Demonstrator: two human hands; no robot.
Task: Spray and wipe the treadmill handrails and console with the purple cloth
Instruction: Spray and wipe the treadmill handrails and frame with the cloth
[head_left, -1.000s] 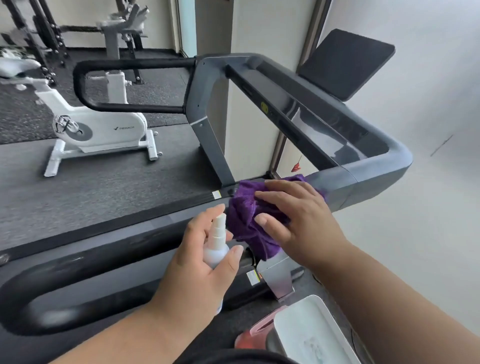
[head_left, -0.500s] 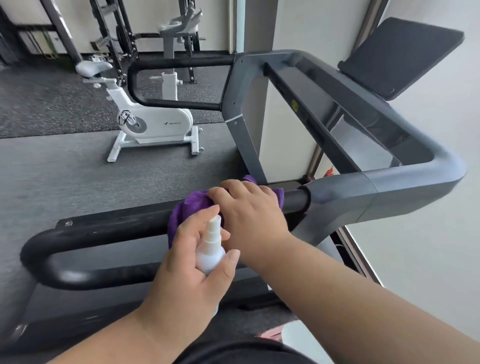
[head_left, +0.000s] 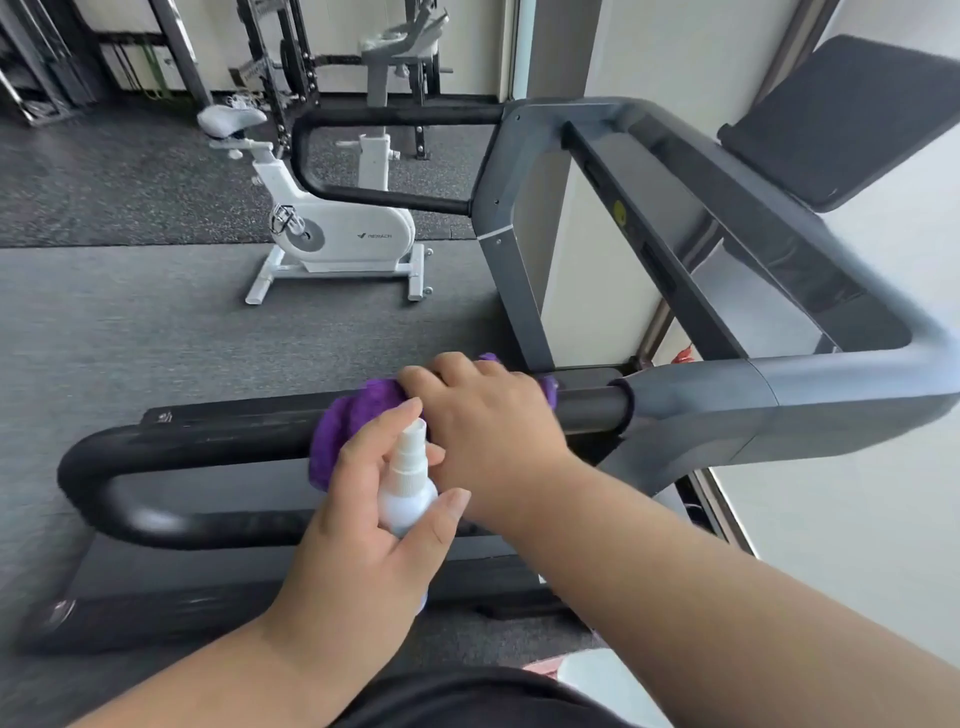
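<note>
Grey rubber gym flooring (head_left: 130, 332) filled the left half of the view, with a pale wall (head_left: 857, 519) at 3 o'clock. Largest item: the treadmill (head_left: 727, 405), its grey frame running from 12 to 3 o'clock, dark console (head_left: 841, 119) tilted at 1 o'clock. Near handrail (head_left: 208, 441), a black padded loop, crossed the middle from 9 o'clock toward the frame joint; far handrail (head_left: 395, 117) sat at 12 o'clock. White exercise bike (head_left: 332, 234) stood on the floor at 11 o'clock, beyond the far handrail's loop, weight racks (head_left: 270, 62) behind it.

Right hand (head_left: 488, 415) lay at centre, fingers curled over the top of the near handrail, gripping the purple cloth (head_left: 353, 421) against the padding. Cloth was wrapped over the rail, bunched out to the hand's 9 o'clock, a small edge showing at its 3 o'clock. Left hand (head_left: 363, 540) sat just at 6 o'clock of the cloth, fingers closed round a small white spray bottle (head_left: 408, 488), forefinger beside the nozzle, which rose upright close to the right wrist. Motion blur softened the frame's right end.
</note>
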